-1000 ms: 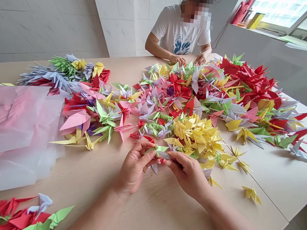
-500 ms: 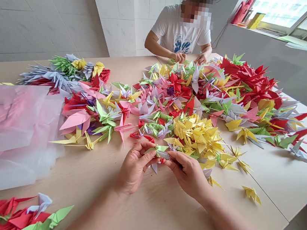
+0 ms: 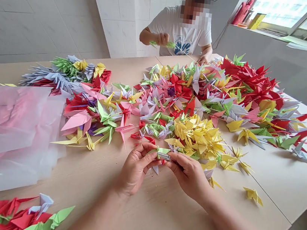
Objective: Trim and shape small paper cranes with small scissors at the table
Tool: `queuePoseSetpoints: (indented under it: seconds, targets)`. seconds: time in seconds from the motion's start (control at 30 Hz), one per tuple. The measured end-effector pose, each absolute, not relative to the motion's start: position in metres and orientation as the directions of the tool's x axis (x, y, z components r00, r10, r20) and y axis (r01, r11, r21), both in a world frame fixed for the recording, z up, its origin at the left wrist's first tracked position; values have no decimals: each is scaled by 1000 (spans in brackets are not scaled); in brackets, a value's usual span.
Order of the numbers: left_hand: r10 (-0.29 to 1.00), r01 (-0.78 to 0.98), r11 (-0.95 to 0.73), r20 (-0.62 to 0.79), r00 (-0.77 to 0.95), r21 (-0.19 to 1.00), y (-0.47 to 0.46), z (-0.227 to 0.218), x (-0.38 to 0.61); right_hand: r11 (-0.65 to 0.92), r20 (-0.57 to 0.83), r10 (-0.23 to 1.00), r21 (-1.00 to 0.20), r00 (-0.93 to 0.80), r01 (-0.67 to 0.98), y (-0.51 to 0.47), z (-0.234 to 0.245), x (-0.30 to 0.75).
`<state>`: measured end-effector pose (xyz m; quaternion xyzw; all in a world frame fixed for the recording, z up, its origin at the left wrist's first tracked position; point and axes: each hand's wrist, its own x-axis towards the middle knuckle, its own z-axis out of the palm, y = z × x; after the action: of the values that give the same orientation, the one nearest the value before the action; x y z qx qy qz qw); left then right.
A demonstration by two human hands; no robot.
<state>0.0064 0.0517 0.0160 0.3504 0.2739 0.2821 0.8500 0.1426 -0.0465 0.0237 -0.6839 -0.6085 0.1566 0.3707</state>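
Observation:
Above the near middle of the table, my left hand [image 3: 135, 167] pinches a light green folded paper crane [image 3: 162, 150] between thumb and fingers. My right hand [image 3: 191, 172] is closed round a small silver metal tool [image 3: 164, 156], whose exact kind I cannot make out. The tool's tip lies against the crane's underside, and the two hands almost meet there. A bit of red paper [image 3: 163, 162] shows just below the tool. Right behind my hands lies a heap of yellow paper cranes [image 3: 199, 134].
Across the table [image 3: 152, 213], a person in a white shirt [image 3: 168, 21] holds green cranes on a thread. A big mixed pile of cranes [image 3: 185, 91] spreads over the middle. Clear plastic bags [image 3: 19, 165] lie at left, with red and green cranes [image 3: 23, 218] nearer me.
The co-worker's hand has risen and moved left with green cranes, drawing a thread taut. My two hands stay nearly in place, with the crane and tool tilted slightly differently.

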Motion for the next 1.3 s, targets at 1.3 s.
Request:
queuePoseSetpoints:
  seconds: [1.3]
  targets:
    - [659, -295, 600, -251, 709, 744, 55, 14, 7, -11, 210, 949, -722, 235, 691, -48, 22, 143]
